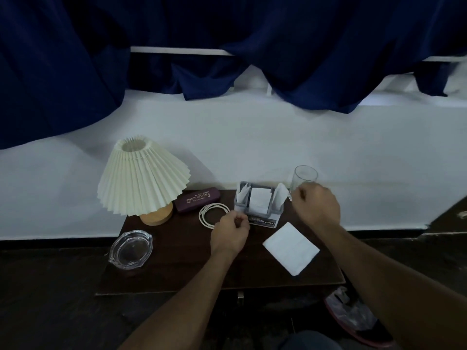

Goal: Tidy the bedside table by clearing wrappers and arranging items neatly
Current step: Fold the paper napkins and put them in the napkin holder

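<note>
Two hands (one glass (304,178))

I am looking down at a dim room. A white wall (252,137) runs across the middle of my view, its lower edge meeting a dark floor (45,299) along a black line. Above it, heavy navy curtains (278,46) hang in deep folds, their hems sagging unevenly over the wall's upper part. Between the folds I see a white horizontal bar (177,50) and a pale ledge (399,84) to the right, brighter than the rest. The dark wooden surface (177,269) stands against the wall, its front edge catching little light. The light is weak and cold throughout.
</note>
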